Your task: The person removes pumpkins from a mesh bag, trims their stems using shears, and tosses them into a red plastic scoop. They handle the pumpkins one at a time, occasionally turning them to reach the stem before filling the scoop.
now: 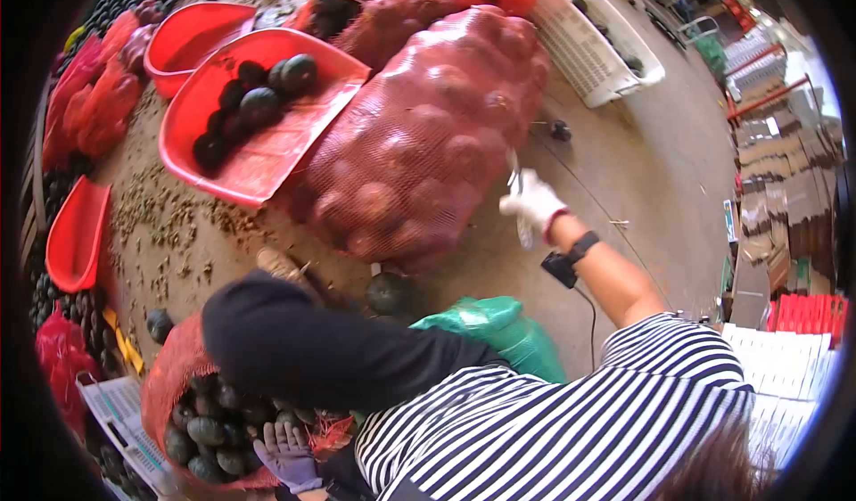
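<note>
Concrete floor (642, 171): net sack (419, 135) beside hands (532, 200).

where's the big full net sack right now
In the head view the big red net sack lies on the floor at upper centre, between the red scoop of dark fruit on its left and the white crate on its right; a white-gloved hand touches its lower right edge.

Bare concrete floor (642, 171) open right of the big net sack (419, 135), clear up to the white crate (593, 51). Blocked left of the sack by red scoops (259, 158) and scattered debris. Tight gap only between sack and green bag (499, 327), one loose fruit (389, 292) sitting in it. Lower left crowded by a small filled net bag (209, 412) and piled fruit.
</note>
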`<state>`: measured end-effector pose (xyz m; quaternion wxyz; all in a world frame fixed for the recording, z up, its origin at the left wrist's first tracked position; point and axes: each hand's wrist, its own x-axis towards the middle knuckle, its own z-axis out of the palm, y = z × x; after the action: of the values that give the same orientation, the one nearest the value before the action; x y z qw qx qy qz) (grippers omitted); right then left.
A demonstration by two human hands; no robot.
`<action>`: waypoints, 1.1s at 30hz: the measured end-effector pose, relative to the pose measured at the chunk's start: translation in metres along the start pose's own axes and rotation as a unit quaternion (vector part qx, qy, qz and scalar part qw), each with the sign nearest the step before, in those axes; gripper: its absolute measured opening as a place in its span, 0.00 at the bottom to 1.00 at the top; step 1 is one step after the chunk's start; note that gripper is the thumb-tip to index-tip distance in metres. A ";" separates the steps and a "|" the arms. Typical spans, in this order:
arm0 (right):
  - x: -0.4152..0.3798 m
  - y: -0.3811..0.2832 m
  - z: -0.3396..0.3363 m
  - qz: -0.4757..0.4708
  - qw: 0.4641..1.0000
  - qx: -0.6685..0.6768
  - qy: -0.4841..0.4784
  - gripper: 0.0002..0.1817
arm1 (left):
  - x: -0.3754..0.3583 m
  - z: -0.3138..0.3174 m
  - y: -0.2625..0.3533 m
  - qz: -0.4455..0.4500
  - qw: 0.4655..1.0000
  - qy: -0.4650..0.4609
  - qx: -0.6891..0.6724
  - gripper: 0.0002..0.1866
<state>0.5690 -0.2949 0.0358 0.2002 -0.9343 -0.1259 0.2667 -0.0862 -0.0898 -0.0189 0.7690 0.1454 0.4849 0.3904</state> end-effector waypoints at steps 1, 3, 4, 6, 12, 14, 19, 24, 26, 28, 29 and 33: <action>0.002 0.023 0.023 0.055 0.995 -0.064 -0.045 0.36 | -0.003 0.015 0.000 -0.037 0.987 0.138 -0.069 0.30; 0.011 0.072 0.074 0.135 0.959 -0.184 -0.167 0.34 | 0.001 0.001 -0.006 -0.058 0.985 0.159 -0.035 0.30; 0.007 0.091 0.096 0.159 0.946 -0.192 -0.208 0.33 | 0.001 -0.005 -0.009 -0.065 0.983 0.172 -0.021 0.30; -0.004 0.116 0.132 0.177 0.943 -0.228 -0.167 0.35 | -0.015 0.004 -0.013 -0.046 0.990 0.134 0.002 0.32; 0.018 0.082 0.184 -0.051 0.861 -0.408 -0.301 0.24 | -0.027 0.013 -0.021 -0.003 0.974 0.223 0.027 0.38; -0.022 -0.010 0.136 -0.140 0.846 -0.382 -0.345 0.27 | -0.015 -0.028 -0.030 -0.034 0.988 0.146 0.018 0.31; -0.043 -0.069 0.199 -0.524 0.770 -0.195 -0.308 0.34 | -0.018 -0.002 -0.060 -0.047 0.996 0.048 0.050 0.24; -0.049 -0.082 0.283 -0.477 0.748 -0.389 -0.249 0.40 | -0.032 0.018 -0.061 -0.060 0.981 0.181 0.041 0.31; -0.054 -0.112 0.261 -0.452 0.761 -0.359 -0.296 0.39 | -0.040 0.002 -0.056 -0.022 0.992 0.117 0.033 0.34; -0.022 -0.088 0.282 -0.094 0.859 0.198 -0.462 0.36 | -0.050 0.005 -0.047 0.014 0.988 0.150 0.019 0.34; -0.024 -0.092 0.267 -0.010 0.784 0.312 -0.536 0.37 | -0.054 0.006 -0.038 0.023 0.989 0.147 0.009 0.33; -0.052 -0.104 0.206 0.095 0.492 0.560 -0.659 0.39 | -0.073 0.061 -0.002 0.132 0.985 0.089 0.061 0.33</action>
<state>0.3995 -0.1576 -0.0548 0.5136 -0.1840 0.0440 0.8369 -0.0495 -0.1356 0.0560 0.6540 0.2194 0.5513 0.4693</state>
